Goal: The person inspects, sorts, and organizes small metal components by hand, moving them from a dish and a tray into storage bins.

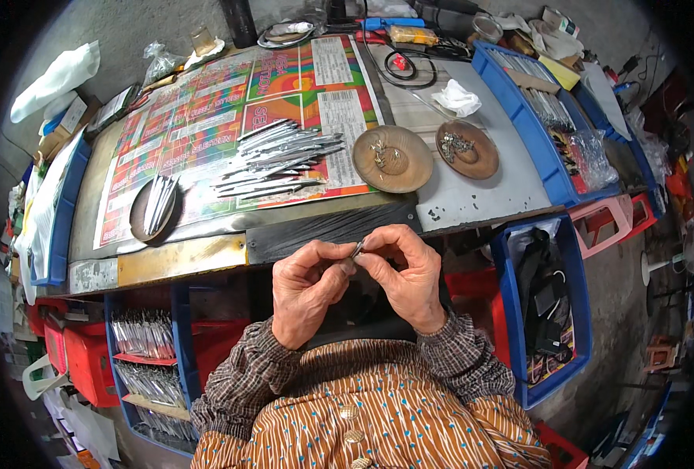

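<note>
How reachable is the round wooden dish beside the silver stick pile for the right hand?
Probably yes: the dish lies just past the bench edge, with nothing visibly blocking the right hand. But that hand and the left hand together pinch a small dark piece, so it may need freeing first.

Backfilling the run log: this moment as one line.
left hand: pinching small dark piece | right hand: pinching same piece | table: slim silvery sticks piled, two brown dishes at right
</note>
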A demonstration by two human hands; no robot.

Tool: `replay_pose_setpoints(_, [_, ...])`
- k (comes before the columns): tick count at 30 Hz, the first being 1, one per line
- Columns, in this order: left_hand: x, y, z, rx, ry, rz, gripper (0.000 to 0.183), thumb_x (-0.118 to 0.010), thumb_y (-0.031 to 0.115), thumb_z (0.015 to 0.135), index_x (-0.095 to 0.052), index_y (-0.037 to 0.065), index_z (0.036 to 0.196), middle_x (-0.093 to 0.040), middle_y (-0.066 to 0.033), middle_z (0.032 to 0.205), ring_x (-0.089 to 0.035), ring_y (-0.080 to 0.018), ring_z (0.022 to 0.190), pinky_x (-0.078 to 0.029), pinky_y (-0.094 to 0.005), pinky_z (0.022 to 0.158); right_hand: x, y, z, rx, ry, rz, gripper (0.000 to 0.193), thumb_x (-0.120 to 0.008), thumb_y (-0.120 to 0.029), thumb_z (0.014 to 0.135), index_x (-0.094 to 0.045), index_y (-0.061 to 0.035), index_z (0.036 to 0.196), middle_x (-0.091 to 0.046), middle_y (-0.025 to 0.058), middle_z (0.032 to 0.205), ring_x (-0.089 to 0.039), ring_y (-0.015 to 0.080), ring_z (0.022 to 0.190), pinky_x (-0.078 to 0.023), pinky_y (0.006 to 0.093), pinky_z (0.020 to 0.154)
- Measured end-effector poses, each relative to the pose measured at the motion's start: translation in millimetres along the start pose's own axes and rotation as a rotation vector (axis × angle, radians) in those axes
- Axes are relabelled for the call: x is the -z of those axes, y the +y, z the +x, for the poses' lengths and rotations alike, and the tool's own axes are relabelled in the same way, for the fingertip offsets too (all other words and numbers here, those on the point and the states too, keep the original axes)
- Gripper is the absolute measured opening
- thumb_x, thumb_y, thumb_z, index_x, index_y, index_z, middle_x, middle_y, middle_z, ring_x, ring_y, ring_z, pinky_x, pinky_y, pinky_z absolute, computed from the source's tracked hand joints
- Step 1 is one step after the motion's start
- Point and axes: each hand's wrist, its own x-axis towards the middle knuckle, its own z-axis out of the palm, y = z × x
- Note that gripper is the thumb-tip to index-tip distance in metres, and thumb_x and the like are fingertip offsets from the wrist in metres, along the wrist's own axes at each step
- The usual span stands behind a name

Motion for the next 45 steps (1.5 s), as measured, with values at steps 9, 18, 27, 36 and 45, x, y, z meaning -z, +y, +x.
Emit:
replay_pose_setpoints(9, [4, 3, 1, -0.003, -0.016, 0.06, 0.014, -0.058, -0.004, 0.088, -0.062, -0.004, 0.101, -0.058, 0.0013, 0.074, -0.047, -0.0018, 0.059, -0.037, -0.0181, 0.049, 13, -3, 11, 0.098, -0.054, -0.224, 0.022, -0.073, -0.005, 0.077, -0.058, -0.0011, 0.092, -0.06, 0.0042, 0.08, -0.059, 0.0111, 0.07, -0.05, 0.0251, 0.065])
replay_pose_setpoints(18, [10, 6, 11, -0.328, -0.063, 0.628, 0.015, -0.058, -0.012, 0.077, -0.06, -0.002, 0.088, -0.063, -0.0109, 0.077, -0.062, -0.0154, 0.066, -0.048, -0.0258, 0.06, 19, -7, 21, 0.408, -0.124, -0.615, 0.027, -0.076, -0.008, 0.068, -0.055, -0.0033, 0.083, -0.058, 0.0088, 0.076, -0.059, 0.0273, 0.07, -0.049, 0.0354, 0.062])
replay_pose_setpoints(27, [10, 14, 14, -0.449, -0.095, 0.909, 0.022, -0.058, -0.013, 0.071, -0.061, -0.002, 0.089, -0.062, -0.0131, 0.077, -0.062, -0.0255, 0.065, -0.048, -0.0283, 0.058, 16, -4, 22, 0.673, -0.126, -0.845, 0.026, -0.073, -0.008, 0.071, -0.057, -0.001, 0.089, -0.058, 0.0091, 0.083, -0.059, 0.0261, 0.076, -0.049, 0.0368, 0.067])
replay_pose_setpoints(36, [4, 6, 6, -0.201, 0.032, 0.431, 0.018, -0.054, -0.01, 0.083, -0.063, -0.004, 0.098, -0.059, -0.0001, 0.077, -0.05, -0.0033, 0.063, -0.041, -0.0184, 0.054, 10, -5, 21, 0.479, -0.133, -0.538, 0.022, -0.07, 0.0, 0.073, -0.056, -0.0009, 0.089, -0.059, 0.0102, 0.08, -0.061, 0.0273, 0.072, -0.05, 0.0361, 0.062])
replay_pose_setpoints(45, [7, 3, 3, -0.081, 0.04, 0.212, 0.019, -0.054, -0.009, 0.084, -0.063, -0.004, 0.1, -0.06, 0.0003, 0.081, -0.051, -0.0013, 0.071, -0.043, -0.0161, 0.062, 4, 6, 17, 0.544, -0.084, -0.581, 0.021, -0.069, -0.002, 0.076, -0.055, -0.0007, 0.09, -0.059, 0.0095, 0.08, -0.061, 0.0261, 0.071, -0.05, 0.0352, 0.059])
